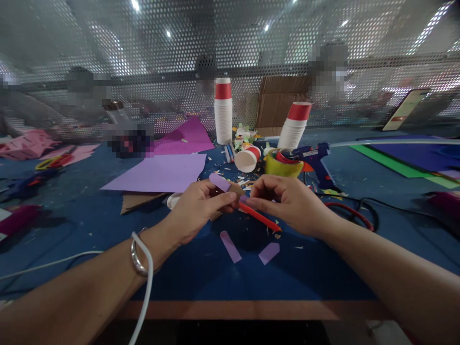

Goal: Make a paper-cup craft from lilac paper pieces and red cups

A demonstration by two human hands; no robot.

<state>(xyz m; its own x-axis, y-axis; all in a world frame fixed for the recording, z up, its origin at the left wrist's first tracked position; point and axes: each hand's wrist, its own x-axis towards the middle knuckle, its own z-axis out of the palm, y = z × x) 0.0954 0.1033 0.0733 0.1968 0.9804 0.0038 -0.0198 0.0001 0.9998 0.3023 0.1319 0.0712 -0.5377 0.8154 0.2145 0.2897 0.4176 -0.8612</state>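
Note:
My left hand (pixel 206 203) pinches a rounded purple paper strip (pixel 219 182), with a small brown piece beside its fingertips. Close by on the right, my right hand (pixel 283 201) has its thumb and fingers together at a small purple end (pixel 243 198); whether this belongs to the same strip I cannot tell. Below the hands a red pen-like stick (pixel 260 217) lies slanted on the blue table (pixel 201 282). Nearer the front edge lie two loose purple paper pieces, a long one (pixel 230 247) and a short pointed one (pixel 269 253).
Behind the hands stand two stacks of paper cups (pixel 223 120) (pixel 293 129), a tipped cup (pixel 247 159) and a blue glue gun (pixel 318 163) on a yellow holder (pixel 283 166). Purple sheets (pixel 161 172) lie left, coloured sheets (pixel 391 163) right. A white cable (pixel 148 287) crosses my left wrist.

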